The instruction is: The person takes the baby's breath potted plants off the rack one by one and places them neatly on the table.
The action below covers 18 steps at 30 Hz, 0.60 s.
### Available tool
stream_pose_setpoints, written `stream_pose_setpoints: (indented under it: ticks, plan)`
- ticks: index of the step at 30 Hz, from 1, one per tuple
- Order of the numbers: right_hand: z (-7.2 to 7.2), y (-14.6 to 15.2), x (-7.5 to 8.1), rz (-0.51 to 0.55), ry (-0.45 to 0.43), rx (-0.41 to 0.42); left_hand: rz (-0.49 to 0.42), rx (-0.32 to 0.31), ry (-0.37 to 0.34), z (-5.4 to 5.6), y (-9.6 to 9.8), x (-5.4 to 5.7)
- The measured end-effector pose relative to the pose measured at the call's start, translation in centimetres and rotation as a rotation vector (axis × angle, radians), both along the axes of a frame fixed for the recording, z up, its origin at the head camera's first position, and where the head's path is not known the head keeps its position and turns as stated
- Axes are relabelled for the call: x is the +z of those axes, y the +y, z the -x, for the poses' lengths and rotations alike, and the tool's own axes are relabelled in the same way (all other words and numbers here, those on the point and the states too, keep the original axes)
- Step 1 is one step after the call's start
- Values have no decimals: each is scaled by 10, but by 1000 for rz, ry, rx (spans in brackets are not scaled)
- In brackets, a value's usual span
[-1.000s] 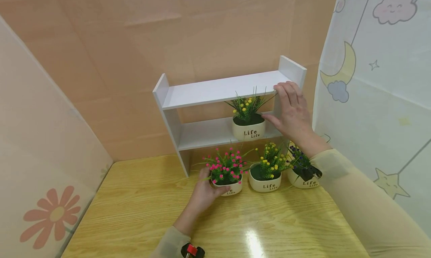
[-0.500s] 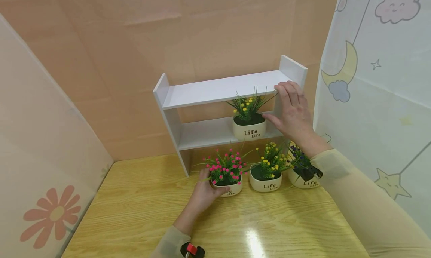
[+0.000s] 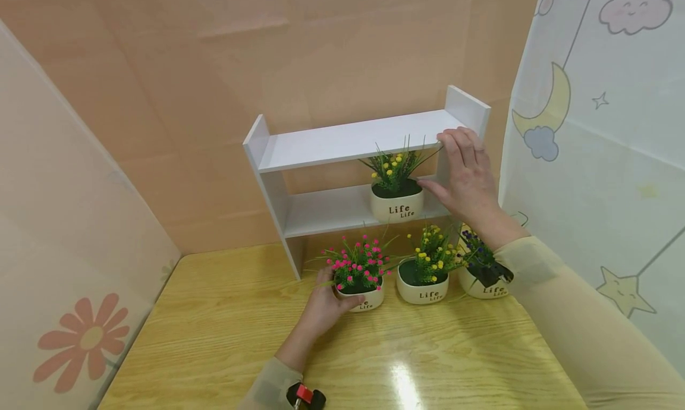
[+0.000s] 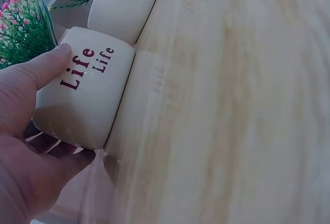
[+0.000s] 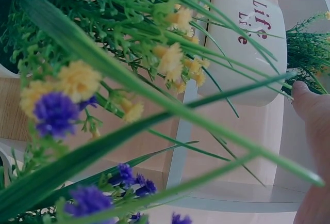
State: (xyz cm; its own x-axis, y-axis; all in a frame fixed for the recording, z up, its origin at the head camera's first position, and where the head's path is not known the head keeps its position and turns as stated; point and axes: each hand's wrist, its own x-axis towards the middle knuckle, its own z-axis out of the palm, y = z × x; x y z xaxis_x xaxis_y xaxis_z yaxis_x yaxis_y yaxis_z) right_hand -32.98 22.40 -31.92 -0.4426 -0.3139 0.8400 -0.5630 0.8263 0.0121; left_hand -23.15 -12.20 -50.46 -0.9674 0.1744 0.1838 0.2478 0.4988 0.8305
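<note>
My left hand [image 3: 323,306] grips a cream flower pot [image 3: 373,302] of pink artificial flowers on the table, thumb across its front and fingers around its side. The left wrist view shows the thumb beside the "Life" lettering of that pot [image 4: 93,95]. My right hand [image 3: 472,175] is raised at the right of a white two-tier shelf [image 3: 326,211]. Its fingertips rest at the upper board's front edge, and its thumb reaches the rim of a yellow-flowered pot [image 3: 397,208] on the lower board. In the right wrist view, the thumb [image 5: 304,97] lies by that pot's rim.
Before the shelf, a second yellow-flowered pot [image 3: 423,292] and a purple-flowered pot [image 3: 478,285] stand right of the pink one. My right forearm partly covers the purple one. The wooden table [image 3: 214,338] meets printed cloth walls [image 3: 583,178] at the sides.
</note>
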Motion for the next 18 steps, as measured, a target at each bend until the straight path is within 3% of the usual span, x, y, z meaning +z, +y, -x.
stream_pose_setpoints:
  ticks: [18]
  plan:
    - [0,-1,0,4,2,1,5,2,3,0,0,0]
